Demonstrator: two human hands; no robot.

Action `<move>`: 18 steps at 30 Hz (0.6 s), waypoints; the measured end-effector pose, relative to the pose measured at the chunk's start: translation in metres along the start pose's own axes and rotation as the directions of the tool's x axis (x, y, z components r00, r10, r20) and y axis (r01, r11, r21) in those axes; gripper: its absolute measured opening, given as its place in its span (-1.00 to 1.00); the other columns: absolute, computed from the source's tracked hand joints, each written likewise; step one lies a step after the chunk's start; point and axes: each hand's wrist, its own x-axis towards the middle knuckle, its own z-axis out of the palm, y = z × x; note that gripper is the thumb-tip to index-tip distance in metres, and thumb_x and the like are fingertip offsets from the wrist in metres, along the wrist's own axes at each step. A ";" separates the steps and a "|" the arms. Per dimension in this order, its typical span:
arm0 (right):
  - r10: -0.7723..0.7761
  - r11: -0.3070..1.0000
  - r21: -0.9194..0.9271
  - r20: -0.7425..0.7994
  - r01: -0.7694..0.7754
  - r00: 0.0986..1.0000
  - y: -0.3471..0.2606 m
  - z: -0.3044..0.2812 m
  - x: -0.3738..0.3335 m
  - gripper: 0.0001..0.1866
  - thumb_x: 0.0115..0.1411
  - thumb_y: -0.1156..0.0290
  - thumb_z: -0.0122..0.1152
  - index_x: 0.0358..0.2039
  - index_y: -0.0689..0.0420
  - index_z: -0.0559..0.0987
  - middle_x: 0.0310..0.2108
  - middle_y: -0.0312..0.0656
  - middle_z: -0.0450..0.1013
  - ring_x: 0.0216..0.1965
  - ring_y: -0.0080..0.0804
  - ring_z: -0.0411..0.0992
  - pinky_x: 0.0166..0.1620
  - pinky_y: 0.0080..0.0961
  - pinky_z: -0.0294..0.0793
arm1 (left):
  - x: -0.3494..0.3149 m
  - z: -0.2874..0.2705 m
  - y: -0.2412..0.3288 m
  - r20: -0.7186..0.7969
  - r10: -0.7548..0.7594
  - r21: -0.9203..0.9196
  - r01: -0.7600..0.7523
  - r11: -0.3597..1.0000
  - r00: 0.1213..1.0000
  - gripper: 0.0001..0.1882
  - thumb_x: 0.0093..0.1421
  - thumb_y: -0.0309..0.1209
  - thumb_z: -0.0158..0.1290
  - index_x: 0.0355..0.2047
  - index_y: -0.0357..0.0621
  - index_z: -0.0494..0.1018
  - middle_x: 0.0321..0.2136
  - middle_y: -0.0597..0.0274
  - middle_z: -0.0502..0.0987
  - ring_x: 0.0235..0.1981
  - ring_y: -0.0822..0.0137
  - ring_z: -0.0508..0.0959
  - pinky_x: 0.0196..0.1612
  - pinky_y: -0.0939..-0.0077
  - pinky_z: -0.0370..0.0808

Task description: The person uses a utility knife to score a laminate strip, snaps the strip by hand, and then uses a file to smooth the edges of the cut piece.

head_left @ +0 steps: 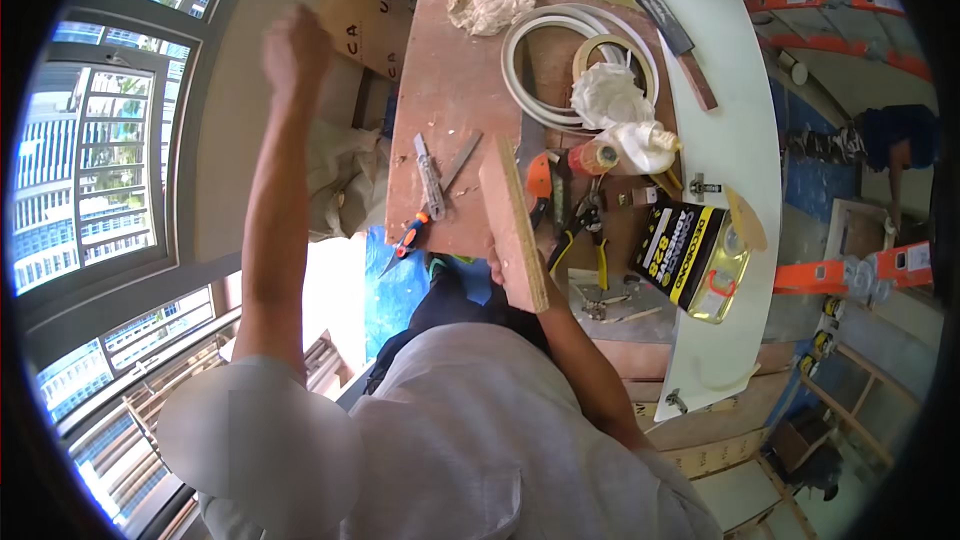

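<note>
My right hand (497,265) is closed around a narrow plywood strip (512,230), held tilted over the near edge of the worktable (455,70). Most of its fingers are behind the wood. Out to the left, my left hand (297,45) is raised beside the table, with the arm stretched forward. Blur smears its fingers, and nothing shows plainly in it. On the table left of the strip are a utility knife (430,175), a flat metal strip (461,160) and a tool with orange-and-blue handles (408,237). Yellow-and-black pliers (590,235) lie to the strip's right.
White edging coils (515,65), crumpled white plastic (610,95) and a red cylinder (593,157) occupy the table. A yellow-and-black adhesive tin (690,258) stands by a white panel (735,130) with hinges. Orange ladders (835,2) and another person (900,140) are right; windows (110,150) left.
</note>
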 end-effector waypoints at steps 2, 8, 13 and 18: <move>-0.042 0.999 -0.002 -0.028 0.042 0.999 0.011 0.001 0.008 -0.51 0.47 -0.13 -0.01 -0.09 0.09 0.48 -0.42 -0.29 0.44 -0.55 -0.53 0.45 -0.52 -0.55 0.51 | -0.013 -0.042 -0.036 -0.161 -0.029 -0.194 -0.003 0.981 0.987 -0.73 0.37 -0.28 -0.06 -0.22 -0.14 0.59 -0.19 -0.11 0.67 -0.19 -0.11 0.64 -0.15 -0.02 0.57; -0.367 0.930 -0.173 -0.385 0.325 0.847 0.045 0.029 0.052 -0.47 0.51 -0.15 -0.18 -0.03 0.08 0.50 -0.24 -0.22 0.50 -0.51 -0.41 0.49 -0.47 -0.44 0.57 | -0.205 -0.052 -0.028 0.702 0.341 -0.582 0.779 -0.232 0.626 -0.86 0.43 -0.28 0.04 -0.20 -0.04 0.48 -0.44 0.31 0.50 -0.44 0.40 0.54 -0.36 0.52 0.48; -0.577 0.810 -0.336 -0.308 0.481 0.756 0.052 0.050 0.071 -0.55 0.51 0.05 -0.32 -0.20 0.05 0.51 -0.32 -0.27 0.54 -0.49 -0.48 0.53 -0.41 -0.49 0.57 | -0.304 -0.044 -0.005 0.802 0.408 -0.282 0.879 -0.385 0.437 -0.85 0.53 -0.36 -0.09 -0.18 -0.12 0.43 -0.29 0.26 0.53 -0.23 0.35 0.55 -0.08 0.38 0.53; -0.676 0.724 -0.459 -0.321 0.515 0.663 0.083 -0.004 0.103 -0.64 0.51 0.17 -0.21 -0.09 0.21 0.44 -0.14 -0.07 0.44 -0.09 -0.28 0.48 -0.03 -0.28 0.49 | -0.327 -0.021 -0.004 0.756 0.398 -0.353 0.836 -0.419 0.519 -0.86 0.52 -0.37 -0.07 -0.16 -0.13 0.42 -0.28 0.24 0.53 -0.22 0.39 0.52 0.01 0.43 0.46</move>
